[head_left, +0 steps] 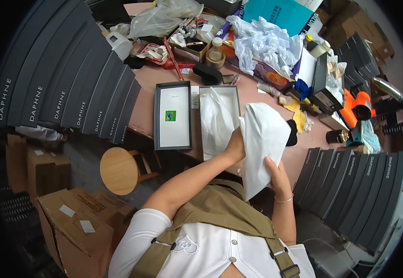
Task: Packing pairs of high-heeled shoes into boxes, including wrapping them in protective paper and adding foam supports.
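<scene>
A white, soft pouch of cloth or paper (264, 143) is held up in front of me, over the table's near edge. My right hand (278, 177) grips its lower right side, with the thumb on the near face. At the left edge of the pouch is my left hand (236, 147); its fingers are hidden by the white material, so I cannot see whether they are inside or behind it. Whatever the pouch contains is not visible. Beyond my left hand lies an open shoe box (234, 99) with white tissue paper (216, 116) in it. The dark-edged lid (173, 134), white inside with a small green sticker, rests to its left.
Tall stacks of dark grey shoe boxes stand at the left (67, 69) and right (349, 190). Clutter covers the back of the pink table (143, 99), including a box of crumpled white paper (266, 46). An orange heat gun (354, 106) lies right; a wooden stool (119, 171) stands left.
</scene>
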Tool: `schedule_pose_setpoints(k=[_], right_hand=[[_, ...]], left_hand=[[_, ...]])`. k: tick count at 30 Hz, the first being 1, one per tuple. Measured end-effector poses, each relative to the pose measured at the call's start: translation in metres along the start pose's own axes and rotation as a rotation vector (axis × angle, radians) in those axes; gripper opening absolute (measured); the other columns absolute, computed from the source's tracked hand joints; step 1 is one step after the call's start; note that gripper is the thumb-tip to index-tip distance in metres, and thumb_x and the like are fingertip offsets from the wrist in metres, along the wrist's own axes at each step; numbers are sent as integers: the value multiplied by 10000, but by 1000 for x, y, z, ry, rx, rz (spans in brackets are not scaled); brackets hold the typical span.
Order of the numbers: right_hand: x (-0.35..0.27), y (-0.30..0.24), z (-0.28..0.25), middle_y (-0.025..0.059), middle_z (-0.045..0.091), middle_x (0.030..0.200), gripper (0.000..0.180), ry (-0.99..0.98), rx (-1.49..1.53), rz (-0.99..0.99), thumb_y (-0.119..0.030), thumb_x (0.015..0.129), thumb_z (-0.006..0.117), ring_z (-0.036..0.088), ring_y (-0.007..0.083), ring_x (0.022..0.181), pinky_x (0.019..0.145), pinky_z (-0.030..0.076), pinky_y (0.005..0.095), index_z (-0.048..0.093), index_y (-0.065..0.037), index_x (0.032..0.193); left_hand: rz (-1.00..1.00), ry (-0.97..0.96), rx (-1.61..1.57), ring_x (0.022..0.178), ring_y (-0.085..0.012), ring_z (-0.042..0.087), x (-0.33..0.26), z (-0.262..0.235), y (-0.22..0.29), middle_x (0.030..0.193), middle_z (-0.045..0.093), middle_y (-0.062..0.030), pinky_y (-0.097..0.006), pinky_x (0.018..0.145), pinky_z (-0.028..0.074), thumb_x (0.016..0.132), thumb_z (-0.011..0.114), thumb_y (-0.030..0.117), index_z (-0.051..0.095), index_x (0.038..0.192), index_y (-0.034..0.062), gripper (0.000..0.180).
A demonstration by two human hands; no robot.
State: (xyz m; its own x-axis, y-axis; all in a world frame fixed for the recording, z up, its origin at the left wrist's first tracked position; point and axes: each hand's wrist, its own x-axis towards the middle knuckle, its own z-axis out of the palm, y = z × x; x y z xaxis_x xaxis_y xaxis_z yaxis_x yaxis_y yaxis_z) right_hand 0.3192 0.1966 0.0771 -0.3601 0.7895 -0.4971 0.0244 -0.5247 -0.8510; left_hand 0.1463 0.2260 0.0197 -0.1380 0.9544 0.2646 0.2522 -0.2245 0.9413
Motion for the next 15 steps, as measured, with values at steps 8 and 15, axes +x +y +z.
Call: schedule_pose_setpoints(k=[8,15], right_hand=[[156,-4,49,279,509,1206,742,133,-860,-617,-360,807,618,443,420,1174,1023,310,478,303,11,1367],[187,23,54,188,589,1126,676,31,-1268,-205,-442,850,514,430,396,1204,1034,241,559,362,-8,1345]], left_hand=[[-659,175,-879,998,-209,609,33,0,-129,1206,575,-113,-356,814,522,962,413,343,479,1275,48,434],[-805,170,-680,1217,-212,466,-31,-42,-104,1310,490,-154,-314,1041,345,958,427,153,429,1309,-15,389]])
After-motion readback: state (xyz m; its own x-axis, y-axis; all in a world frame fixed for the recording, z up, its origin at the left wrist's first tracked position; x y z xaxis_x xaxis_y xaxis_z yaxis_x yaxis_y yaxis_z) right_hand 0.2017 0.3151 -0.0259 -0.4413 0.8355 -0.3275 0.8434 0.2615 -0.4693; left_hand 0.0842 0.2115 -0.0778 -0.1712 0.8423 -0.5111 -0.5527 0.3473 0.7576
